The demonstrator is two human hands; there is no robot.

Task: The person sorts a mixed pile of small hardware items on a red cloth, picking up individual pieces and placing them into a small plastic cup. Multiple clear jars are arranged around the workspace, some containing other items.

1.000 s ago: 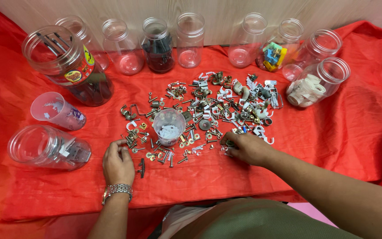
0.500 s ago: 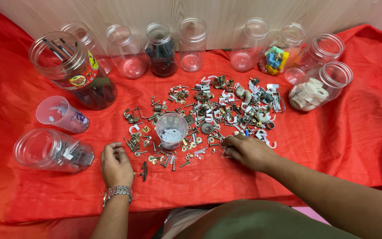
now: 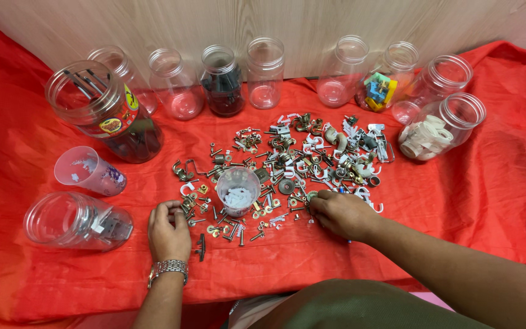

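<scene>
- Your left hand [image 3: 168,231] curls its fingertips into the small hardware pile [image 3: 287,173], at its seven o'clock edge; grasp unclear.
- Your right hand [image 3: 342,213] lies clenched at five o'clock.

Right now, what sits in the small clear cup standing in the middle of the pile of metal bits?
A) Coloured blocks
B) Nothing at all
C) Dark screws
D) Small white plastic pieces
D: the small clear cup stands upright among the scattered hardware and shows a layer of small white pieces at its bottom, between the left hand and the right hand.
</scene>
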